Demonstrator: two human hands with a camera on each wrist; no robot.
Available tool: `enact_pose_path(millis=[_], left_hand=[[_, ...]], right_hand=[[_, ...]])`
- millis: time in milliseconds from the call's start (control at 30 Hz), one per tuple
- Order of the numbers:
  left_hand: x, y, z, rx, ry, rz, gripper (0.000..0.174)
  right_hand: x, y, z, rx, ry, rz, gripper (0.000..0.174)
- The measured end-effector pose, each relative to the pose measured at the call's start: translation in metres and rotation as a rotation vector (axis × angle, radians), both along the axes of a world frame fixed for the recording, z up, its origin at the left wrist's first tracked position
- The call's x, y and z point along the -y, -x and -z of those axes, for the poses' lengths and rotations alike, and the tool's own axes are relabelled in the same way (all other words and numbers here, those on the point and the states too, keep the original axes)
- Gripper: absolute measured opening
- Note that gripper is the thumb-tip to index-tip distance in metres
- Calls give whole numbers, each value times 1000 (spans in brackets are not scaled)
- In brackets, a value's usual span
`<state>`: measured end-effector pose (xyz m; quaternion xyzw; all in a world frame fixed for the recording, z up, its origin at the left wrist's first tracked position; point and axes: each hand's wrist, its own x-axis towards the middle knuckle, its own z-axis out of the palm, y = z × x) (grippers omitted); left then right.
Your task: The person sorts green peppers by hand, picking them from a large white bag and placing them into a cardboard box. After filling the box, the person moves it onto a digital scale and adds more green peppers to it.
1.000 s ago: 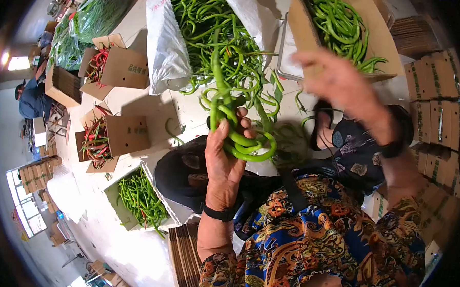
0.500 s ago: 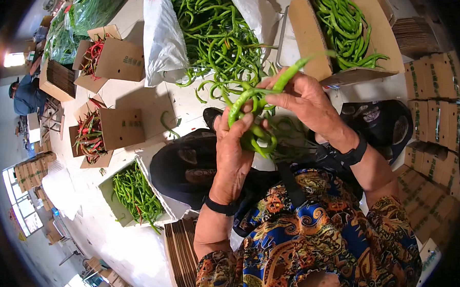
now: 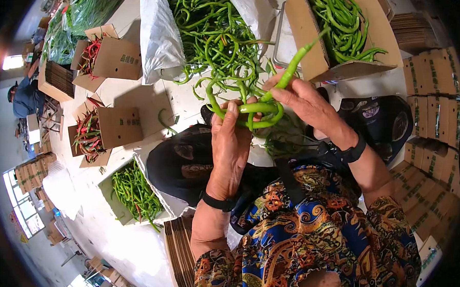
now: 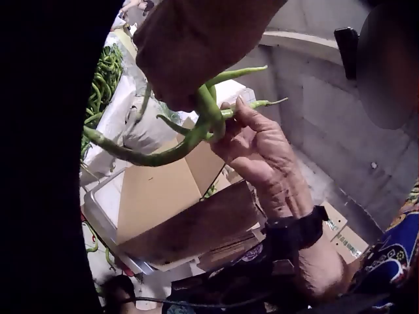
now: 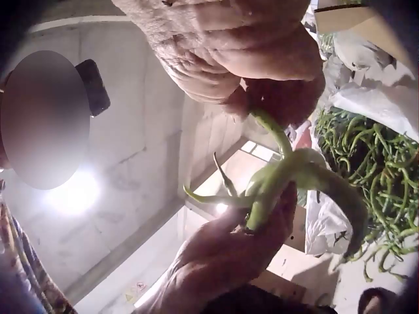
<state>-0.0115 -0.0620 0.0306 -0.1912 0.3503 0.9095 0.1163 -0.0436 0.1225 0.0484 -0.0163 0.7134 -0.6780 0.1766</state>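
In the head view my left hand (image 3: pixel 231 143) grips a few curled green chili peppers (image 3: pixel 260 108), its thumb lying over them. Close beside it, my right hand (image 3: pixel 313 107) pinches a long green chili pepper (image 3: pixel 294 64) whose stem end points up toward the open box. From the left wrist, the right hand (image 4: pixel 265 154) shows with its fingertips at the crossing peppers (image 4: pixel 208 114). The right wrist view has the left hand (image 5: pixel 229 255) below, holding the bent peppers (image 5: pixel 281 173); the fingertips of the right hand (image 5: pixel 229 46) are partly hidden.
A white sack (image 3: pixel 160 43) spills green chili peppers (image 3: pixel 221 45) onto the floor. A cardboard box (image 3: pixel 320 65) of green peppers stands at the upper right. Boxes of red peppers (image 3: pixel 88 132) and a white-walled box (image 3: pixel 151 176) of green ones stand left. Stacked cartons (image 3: pixel 431 121) line the right.
The right hand has come down from near the box to beside the left hand and now pinches a long pepper. The left hand has fewer peppers in it than before.
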Motion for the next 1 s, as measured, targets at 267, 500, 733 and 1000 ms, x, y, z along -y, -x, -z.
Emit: enact_pose_path(millis=[267, 500, 733, 1000], left_hand=[[1, -2, 9, 140, 67, 60, 33], [-5, -2, 5, 149, 99, 84, 35], [-4, -3, 10, 126, 268, 62, 28], [18, 5, 5, 76, 149, -127, 15]], right_hand=[[7, -18, 11, -125, -80, -234, 51], [4, -17, 17, -192, -216, 25, 20], [-12, 0, 19, -671, -415, 130, 33], [-55, -19, 61, -204, -1196, -300, 26]])
